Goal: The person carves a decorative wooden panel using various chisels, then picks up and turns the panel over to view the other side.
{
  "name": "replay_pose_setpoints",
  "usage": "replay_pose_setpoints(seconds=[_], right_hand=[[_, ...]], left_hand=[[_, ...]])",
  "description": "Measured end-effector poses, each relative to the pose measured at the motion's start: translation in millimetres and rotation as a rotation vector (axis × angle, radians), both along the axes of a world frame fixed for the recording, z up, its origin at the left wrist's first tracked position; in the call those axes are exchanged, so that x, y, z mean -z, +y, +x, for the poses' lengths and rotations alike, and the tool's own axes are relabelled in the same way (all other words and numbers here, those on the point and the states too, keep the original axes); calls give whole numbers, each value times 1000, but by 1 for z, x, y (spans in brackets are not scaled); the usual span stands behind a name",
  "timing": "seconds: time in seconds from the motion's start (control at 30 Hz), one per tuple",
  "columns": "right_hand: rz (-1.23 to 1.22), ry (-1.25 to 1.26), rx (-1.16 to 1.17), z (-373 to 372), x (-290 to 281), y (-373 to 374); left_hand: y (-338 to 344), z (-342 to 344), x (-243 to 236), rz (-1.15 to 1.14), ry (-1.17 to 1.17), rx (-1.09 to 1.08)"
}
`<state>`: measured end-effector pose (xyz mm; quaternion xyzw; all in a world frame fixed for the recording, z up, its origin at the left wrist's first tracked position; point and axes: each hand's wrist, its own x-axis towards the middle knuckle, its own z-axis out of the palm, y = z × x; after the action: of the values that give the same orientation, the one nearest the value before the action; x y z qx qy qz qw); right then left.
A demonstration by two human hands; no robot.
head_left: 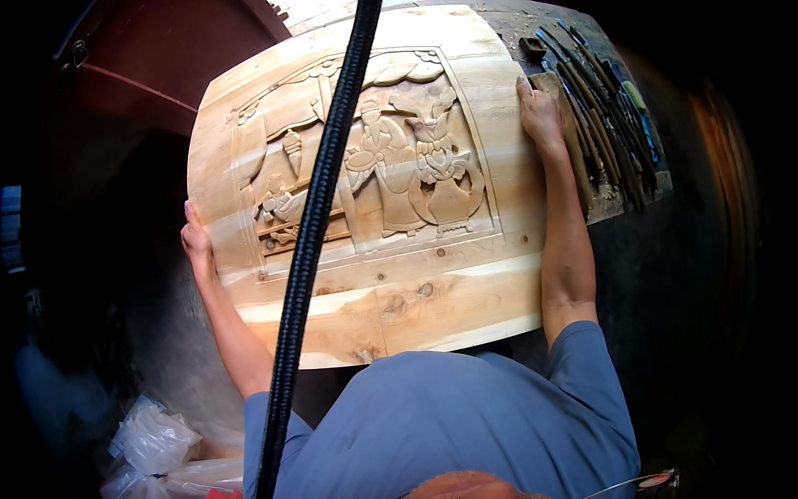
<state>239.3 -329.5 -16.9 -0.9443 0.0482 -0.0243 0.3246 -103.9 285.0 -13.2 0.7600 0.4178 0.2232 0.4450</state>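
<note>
From my end, I'm gripping the panel (391, 179) both sides: left hand (196, 237) clasping its left edge, right hand (542, 115) clasping its right edge farther up. Panel's spanning between them, just past the shirt (465, 416); tools (592, 104) lying rightward on the bench (511, 25).

The left hand (196, 237) and right hand (542, 116) grip opposite edges of a carved wooden board (384, 179), with tools (600, 121) on the bench (519, 25) beside the right hand.
</note>
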Motion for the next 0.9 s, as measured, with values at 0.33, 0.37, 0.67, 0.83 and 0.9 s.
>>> replay_pose_setpoints(seconds=[0.33,0.37,0.67,0.83,0.9], right_hand=[[-30,45,-6,-5,-5,4],[-38,40,14,-6,-3,4],[-54,-12,36,-20,-11,10],[-42,-43,52,-23,-16,12],[-26,-56,46,-24,-13,14]], left_hand=[[10,-9,1,80,111,-3],[6,-6,0,65,119,3],[-3,-1,-10,114,126,-22],[0,-2,-9,395,288,-100],[-1,-2,-11,544,333,-154]])
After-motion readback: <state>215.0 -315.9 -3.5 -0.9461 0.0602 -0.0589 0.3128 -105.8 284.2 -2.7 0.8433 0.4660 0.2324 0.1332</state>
